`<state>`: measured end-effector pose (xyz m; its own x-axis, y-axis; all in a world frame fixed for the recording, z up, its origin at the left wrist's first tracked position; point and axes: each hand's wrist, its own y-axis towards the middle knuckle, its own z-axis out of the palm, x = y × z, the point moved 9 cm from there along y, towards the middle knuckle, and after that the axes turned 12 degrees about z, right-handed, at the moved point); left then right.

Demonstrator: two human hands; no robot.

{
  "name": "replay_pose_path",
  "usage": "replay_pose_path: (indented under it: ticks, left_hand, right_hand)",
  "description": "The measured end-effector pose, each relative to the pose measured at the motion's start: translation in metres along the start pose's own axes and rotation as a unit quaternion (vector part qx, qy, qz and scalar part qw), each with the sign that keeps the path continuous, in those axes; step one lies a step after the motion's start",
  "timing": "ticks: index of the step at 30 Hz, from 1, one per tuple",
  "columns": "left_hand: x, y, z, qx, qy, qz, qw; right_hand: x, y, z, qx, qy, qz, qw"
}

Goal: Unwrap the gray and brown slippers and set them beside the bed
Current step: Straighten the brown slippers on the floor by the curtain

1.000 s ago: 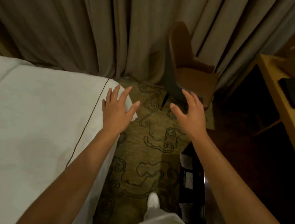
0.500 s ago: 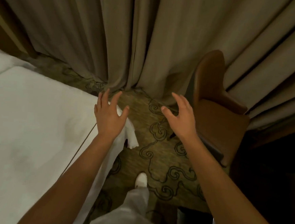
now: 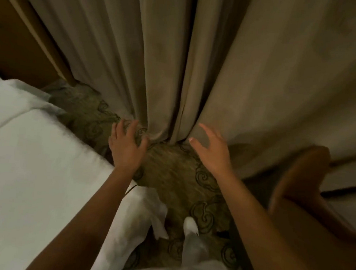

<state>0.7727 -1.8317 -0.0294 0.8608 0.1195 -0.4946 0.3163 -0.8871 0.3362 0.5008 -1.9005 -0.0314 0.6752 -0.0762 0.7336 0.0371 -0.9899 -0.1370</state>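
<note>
We have stepped closer to the beige pleated curtain (image 3: 178,60), past the white-sheeted bed's (image 3: 31,176) corner; our left hand (image 3: 127,145) and right hand (image 3: 212,152) spread wide, empty. No slippers visible; searching continues.

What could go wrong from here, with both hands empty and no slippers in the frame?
The walkway is tight: the brown chair stands close on the right and the bed on the left, so a shin could knock either. A loose sheet corner hangs near the foot and could snag it. The frame is blurred.
</note>
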Motion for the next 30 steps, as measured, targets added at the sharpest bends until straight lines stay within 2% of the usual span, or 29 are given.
replay_pose_path:
  ticks: [5,11,17,22,27,30]
  left_hand:
    - [0.025,0.077,0.017,0.0,0.033,-0.071,0.997]
    - [0.109,0.133,-0.011,-0.065,0.067,-0.176,0.98]
    - [0.223,0.163,-0.002,-0.103,0.06,-0.273,0.954]
    - [0.309,0.194,0.013,-0.085,0.029,-0.352,0.932]
    - [0.368,0.224,0.003,-0.078,0.033,-0.391,0.917]
    - [0.4,0.224,0.012,-0.067,0.021,-0.439,0.896]
  right_hand:
    - [0.052,0.102,0.063,0.116,-0.019,-0.037,0.992]
    - [0.14,0.174,0.151,0.225,-0.054,-0.109,0.967]
    - [0.192,0.246,0.266,0.29,-0.125,-0.137,0.939]
    - [0.234,0.297,0.363,0.349,-0.195,-0.148,0.905]
    - [0.279,0.334,0.437,0.386,-0.224,-0.154,0.882]
    - [0.283,0.364,0.479,0.408,-0.248,-0.13,0.869]
